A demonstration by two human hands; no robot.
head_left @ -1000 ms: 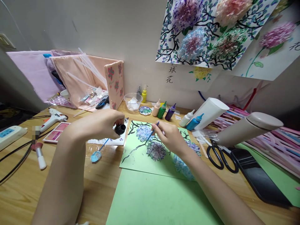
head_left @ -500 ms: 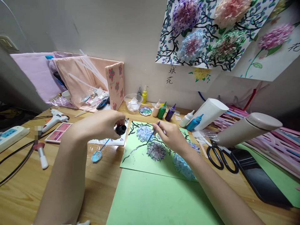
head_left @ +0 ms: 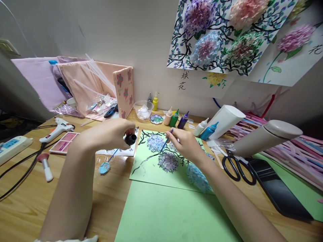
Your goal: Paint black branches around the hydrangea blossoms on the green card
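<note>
My left hand (head_left: 120,132) is closed round a small black ink bottle (head_left: 131,139), its open mouth tilted toward me, just left of the green sheet (head_left: 148,171). My right hand (head_left: 185,144) pinches a thin blue paintbrush (head_left: 167,141) with its tip down on the sheet by a black painted branch (head_left: 146,160). Round the brush are a blue-violet flower (head_left: 155,143) and a purple-grey flower (head_left: 168,162), both raised from the paper. A light blue flower (head_left: 196,176) lies partly under my right forearm.
Paint bottles (head_left: 174,118) stand along the wall beside a clear bowl (head_left: 143,110). Black scissors (head_left: 238,169), a black phone-like slab (head_left: 280,190) and a grey flask (head_left: 267,137) lie right. A glue gun (head_left: 57,129) and power strip (head_left: 15,148) are left.
My right hand and the brush have shifted very slightly to the right along the branch. My left hand keeps the ink bottle in nearly the same place.
</note>
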